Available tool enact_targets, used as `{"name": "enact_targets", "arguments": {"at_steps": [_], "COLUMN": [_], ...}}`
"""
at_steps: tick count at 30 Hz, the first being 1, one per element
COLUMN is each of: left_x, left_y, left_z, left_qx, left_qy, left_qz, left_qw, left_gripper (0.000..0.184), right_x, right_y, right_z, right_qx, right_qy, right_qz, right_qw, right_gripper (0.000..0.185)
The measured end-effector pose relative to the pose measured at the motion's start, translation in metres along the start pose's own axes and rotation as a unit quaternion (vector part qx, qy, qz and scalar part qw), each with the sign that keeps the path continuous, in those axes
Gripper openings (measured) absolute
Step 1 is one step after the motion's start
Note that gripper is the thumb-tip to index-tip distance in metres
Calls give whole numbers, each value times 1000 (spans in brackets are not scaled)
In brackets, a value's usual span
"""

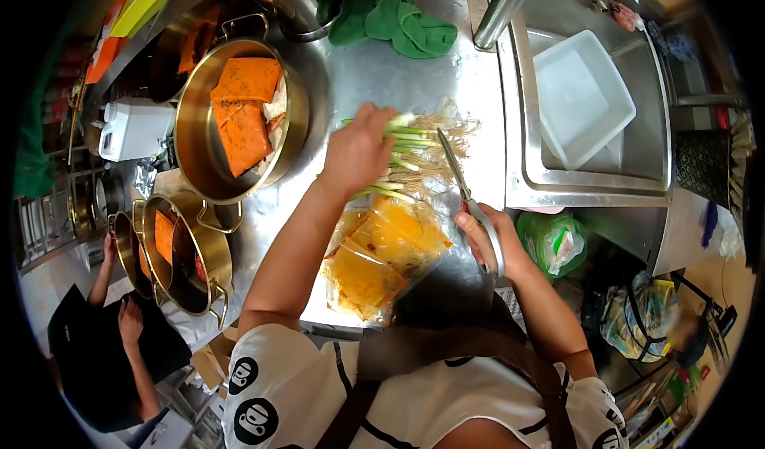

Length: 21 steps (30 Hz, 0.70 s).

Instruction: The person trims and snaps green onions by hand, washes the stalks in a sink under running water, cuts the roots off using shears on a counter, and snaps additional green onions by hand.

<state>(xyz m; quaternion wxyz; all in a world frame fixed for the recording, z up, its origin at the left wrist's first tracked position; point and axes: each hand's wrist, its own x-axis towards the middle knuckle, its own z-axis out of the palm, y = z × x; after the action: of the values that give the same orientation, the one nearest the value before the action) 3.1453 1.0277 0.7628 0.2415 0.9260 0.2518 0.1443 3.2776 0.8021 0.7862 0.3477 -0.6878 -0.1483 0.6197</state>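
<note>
several spring onions (406, 142) are laid on the metal table (446, 74), and their thin roots are pointed toward the sink (522, 170). the stalks are held down by the left hand (358, 150), with its fingers curled over them. the scissors (453, 162) are gripped by the right hand (511, 243), its fingers closed around the handles. the blades are placed at the roots; whether contact is made cannot be told. clear packets (362, 270) with orange content are set just beside the onions.

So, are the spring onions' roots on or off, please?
On, where visible: the pale ends of the spring onions trail stringy roots.
</note>
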Motion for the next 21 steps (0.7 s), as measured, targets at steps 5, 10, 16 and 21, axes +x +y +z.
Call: {"name": "enact_targets", "arguments": {"at_steps": [5,10,16,21], "left_x": [44,52,40,31], "left_y": [-27,-35,-14,-18], "left_z": [4,-2,-20,-15], "left_qx": [79,88,-8,-48], "left_qy": [-152,-178,-184,-194], "left_qz": [-12,-43,-67,-49], "left_qw": [985,979,981,979], "left_gripper": [20,21,22,26], "right_x": [12,23,36,46], "right_y": [-6,-13,-20,-16], "right_z": [0,-3,-1,0], "right_qx": [18,-19,-32,-27], "right_qy": [-17,-33,-45,-24], "right_qz": [-67,-35,-65,-103], "right_qw": [997,999,996,994], "right_gripper": [54,59,60,51]}}
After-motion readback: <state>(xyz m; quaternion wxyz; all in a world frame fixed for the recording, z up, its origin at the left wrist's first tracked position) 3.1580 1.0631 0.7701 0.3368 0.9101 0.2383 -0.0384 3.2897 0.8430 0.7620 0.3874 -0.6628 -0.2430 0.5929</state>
